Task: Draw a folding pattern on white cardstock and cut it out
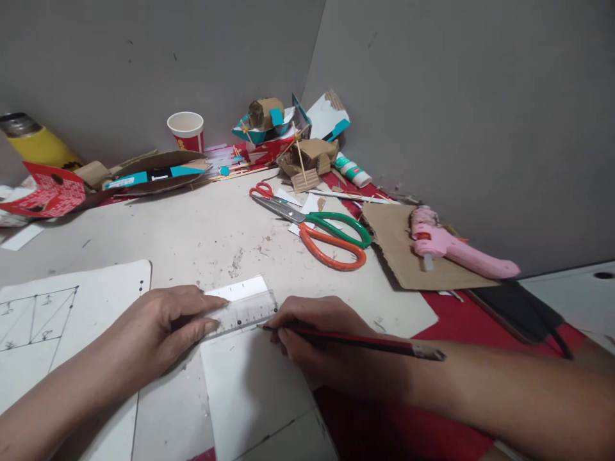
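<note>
The left hand [166,326] lies flat, fingers extended and close together, pressing the clear ruler [245,312] onto the white card [250,384] at the near centre of the counter [192,237]. Just right of it, the right hand [312,336] is closed around a red-and-black pencil [355,341], whose tip touches the ruler's near edge. Farther right, beyond the hands, lie orange-and-green scissors [327,237] and a pink glue gun [451,246].
</note>
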Motion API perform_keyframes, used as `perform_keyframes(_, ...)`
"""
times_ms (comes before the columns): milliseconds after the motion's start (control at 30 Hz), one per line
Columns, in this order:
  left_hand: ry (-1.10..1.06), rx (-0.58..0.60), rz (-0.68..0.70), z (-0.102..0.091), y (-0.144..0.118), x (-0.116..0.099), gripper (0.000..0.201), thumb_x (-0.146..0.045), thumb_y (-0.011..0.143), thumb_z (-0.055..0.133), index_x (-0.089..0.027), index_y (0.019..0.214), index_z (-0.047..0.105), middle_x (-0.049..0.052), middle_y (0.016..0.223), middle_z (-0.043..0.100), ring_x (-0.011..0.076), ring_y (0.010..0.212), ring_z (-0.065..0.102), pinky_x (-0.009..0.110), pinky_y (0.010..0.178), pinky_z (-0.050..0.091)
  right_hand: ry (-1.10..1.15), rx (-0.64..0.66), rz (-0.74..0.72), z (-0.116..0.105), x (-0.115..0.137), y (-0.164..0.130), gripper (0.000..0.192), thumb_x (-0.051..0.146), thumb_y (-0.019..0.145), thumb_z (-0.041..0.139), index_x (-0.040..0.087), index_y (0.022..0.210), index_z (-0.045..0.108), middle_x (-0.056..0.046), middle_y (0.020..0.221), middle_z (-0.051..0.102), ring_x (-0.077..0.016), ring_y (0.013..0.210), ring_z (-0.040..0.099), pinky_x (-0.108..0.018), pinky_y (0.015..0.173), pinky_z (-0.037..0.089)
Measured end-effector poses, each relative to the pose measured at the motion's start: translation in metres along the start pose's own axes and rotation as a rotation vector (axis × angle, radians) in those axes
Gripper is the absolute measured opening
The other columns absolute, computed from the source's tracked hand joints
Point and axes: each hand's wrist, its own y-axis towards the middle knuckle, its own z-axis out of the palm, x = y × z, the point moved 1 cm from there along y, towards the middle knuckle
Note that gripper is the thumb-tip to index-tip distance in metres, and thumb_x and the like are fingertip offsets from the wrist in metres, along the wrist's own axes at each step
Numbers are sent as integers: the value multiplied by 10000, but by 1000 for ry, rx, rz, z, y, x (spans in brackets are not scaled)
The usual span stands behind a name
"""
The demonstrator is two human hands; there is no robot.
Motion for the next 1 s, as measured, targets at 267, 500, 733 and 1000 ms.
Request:
perform_keyframes(267, 9, 6, 5, 1, 0, 2, 276, -358, 949, 492, -284, 1119, 698, 16, 962, 723, 156, 847, 668, 269, 715, 516, -32, -4, -38, 0, -2, 0, 200, 20, 792, 501, 130, 856, 655, 18, 659, 634, -64, 544, 527, -152, 507, 424)
perform_keyframes(500, -5, 12, -12, 0, -1, 0, 291, -364, 955, 482, -287, 1136, 696, 16, 957, 724, 154, 844, 669, 262, 715, 522, -12, 9, -8, -2, 2, 1, 225, 25, 790, 490, 132, 876, 668, 0, 686, 659, -81, 566, 565, -167, 521, 447)
perform_keyframes(733, 2, -7, -27, 1, -2, -1, 279, -377, 942, 518, -300, 1141, 698, 7, 943, 730, 149, 818, 670, 245, 699, 523, 211, -128, 95, -16, 13, 3, 159, 180, 891, 520, 120, 942, 659, -75, 801, 721, -143, 682, 683, -232, 605, 546)
perform_keyframes(1000, 91, -37, -39, -1, -7, 5, 294, -407, 923, 553, -323, 1170, 690, 24, 1078, 745, 198, 944, 694, 278, 780, 561, 181, -228, 95, -27, 12, 9, 212, 153, 828, 535, 128, 981, 679, -50, 795, 700, -150, 676, 655, -252, 581, 516)
